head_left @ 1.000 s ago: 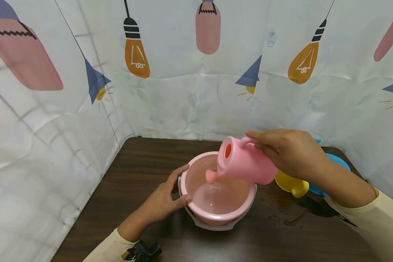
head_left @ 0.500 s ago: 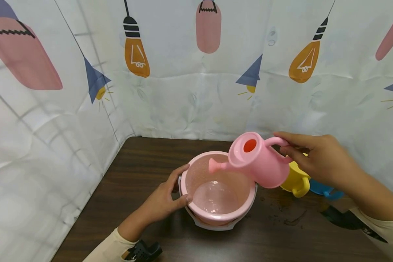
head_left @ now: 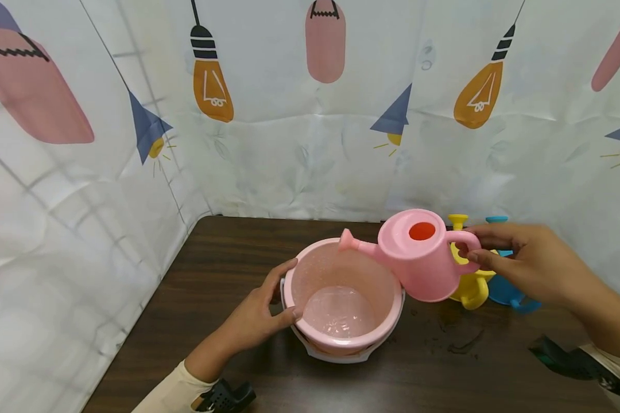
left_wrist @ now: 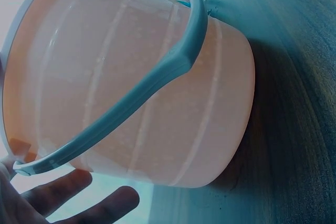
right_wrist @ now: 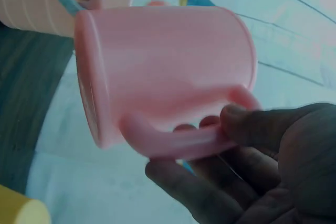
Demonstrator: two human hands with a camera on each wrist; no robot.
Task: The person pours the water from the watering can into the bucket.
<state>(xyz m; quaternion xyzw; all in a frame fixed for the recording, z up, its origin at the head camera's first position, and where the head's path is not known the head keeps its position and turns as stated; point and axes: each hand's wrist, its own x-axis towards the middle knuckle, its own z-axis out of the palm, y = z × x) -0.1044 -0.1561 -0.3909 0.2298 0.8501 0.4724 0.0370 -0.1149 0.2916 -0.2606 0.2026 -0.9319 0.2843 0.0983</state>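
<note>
A pink bucket [head_left: 336,343] with shallow water at its bottom stands on the dark wooden table. My left hand [head_left: 258,310] holds its left rim, thumb and index finger on the edge; in the left wrist view two other fingers extend beside the bucket wall [left_wrist: 131,103]. The bucket's pale handle [left_wrist: 142,90] hangs down around its side. My right hand [head_left: 534,261] pinches the handle of a pink toy watering can [head_left: 418,269]. The can hangs nearly upright at the bucket's right rim, its spout [head_left: 359,244] over the bucket's far edge.
Behind the pink can, a yellow watering can [head_left: 472,289] and a blue one [head_left: 503,291] stand side by side, partly covered by it and my right hand. Wet streaks [head_left: 465,344] mark the table [head_left: 237,246] right of the bucket. A patterned white sheet [head_left: 289,155] hangs behind.
The pink watering can has gone from tipped over the bucket to nearly upright, shifting right with my right hand. More of the yellow and blue cans shows. My left hand stays on the rim.
</note>
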